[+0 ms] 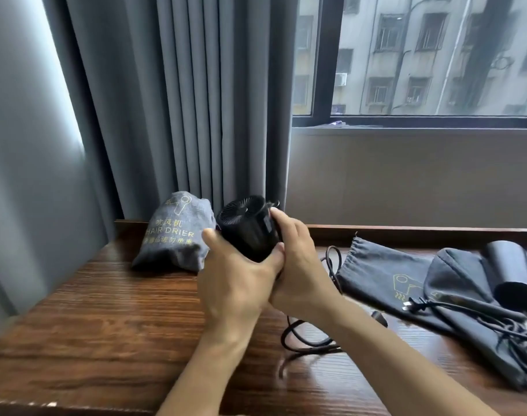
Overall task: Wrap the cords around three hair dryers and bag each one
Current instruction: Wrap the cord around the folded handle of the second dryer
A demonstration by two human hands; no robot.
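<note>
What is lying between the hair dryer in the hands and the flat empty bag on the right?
Only the held hair dryer's own loose cord lies on the table between it and the flat gray bag. Nothing else visible blocks the way. Both hands, left and right, grip the dryer.

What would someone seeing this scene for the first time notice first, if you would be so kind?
Most striking is the black hair dryer at centre, held above the wooden table by the left hand and right hand, its cord trailing loose below. Behind it to the left sits a filled grey bag marked HAIR DRIER. On the right, another dryer lies on flat empty bags.
</note>
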